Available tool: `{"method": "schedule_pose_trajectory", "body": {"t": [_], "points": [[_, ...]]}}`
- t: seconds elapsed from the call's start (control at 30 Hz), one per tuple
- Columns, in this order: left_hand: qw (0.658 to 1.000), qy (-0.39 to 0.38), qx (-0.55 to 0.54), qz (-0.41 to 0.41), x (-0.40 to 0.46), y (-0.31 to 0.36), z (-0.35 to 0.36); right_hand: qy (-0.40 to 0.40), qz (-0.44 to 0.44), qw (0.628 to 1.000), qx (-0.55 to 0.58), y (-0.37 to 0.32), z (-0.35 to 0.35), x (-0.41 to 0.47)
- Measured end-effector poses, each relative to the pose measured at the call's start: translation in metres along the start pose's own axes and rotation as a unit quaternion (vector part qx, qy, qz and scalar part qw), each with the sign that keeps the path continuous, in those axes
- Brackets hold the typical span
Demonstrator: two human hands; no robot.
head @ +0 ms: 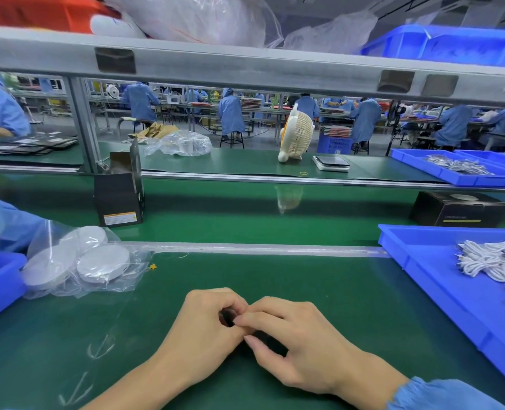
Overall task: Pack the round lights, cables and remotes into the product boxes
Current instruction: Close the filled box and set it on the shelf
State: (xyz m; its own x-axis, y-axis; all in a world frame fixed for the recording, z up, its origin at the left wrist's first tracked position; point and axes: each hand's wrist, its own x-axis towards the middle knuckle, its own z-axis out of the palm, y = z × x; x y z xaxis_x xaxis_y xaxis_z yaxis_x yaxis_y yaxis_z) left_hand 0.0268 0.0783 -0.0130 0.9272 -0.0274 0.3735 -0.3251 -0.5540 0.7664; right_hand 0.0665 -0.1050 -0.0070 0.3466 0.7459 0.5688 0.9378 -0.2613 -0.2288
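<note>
Hands: left hand (207, 324) and right hand (289, 335) both pinch a small dark item (230, 316), identity unclear.
Lights: bagged round lights (97, 261) at 10 o'clock.
Cables: in blue tray (428, 261), 3 o'clock.
Box: open product box (119, 199), 11 o'clock.
Tip: steady the item before reaching for the box.

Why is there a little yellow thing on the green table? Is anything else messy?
A tiny yellow scrap lies loose on the green mat beside the bagged round lights. A yellow loop lies alone near the fan. Nothing looks spilled or broken.
</note>
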Motion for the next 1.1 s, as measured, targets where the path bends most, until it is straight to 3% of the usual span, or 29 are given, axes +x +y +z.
{"method": "schedule_pose_trajectory", "body": {"t": [1.1], "points": [[1.0, -0.004, -0.008, 0.002, 0.0014, 0.0037, -0.0007, -0.013, 0.013, 1.0, 0.014, 0.001, 0.0009, -0.0009]]}}
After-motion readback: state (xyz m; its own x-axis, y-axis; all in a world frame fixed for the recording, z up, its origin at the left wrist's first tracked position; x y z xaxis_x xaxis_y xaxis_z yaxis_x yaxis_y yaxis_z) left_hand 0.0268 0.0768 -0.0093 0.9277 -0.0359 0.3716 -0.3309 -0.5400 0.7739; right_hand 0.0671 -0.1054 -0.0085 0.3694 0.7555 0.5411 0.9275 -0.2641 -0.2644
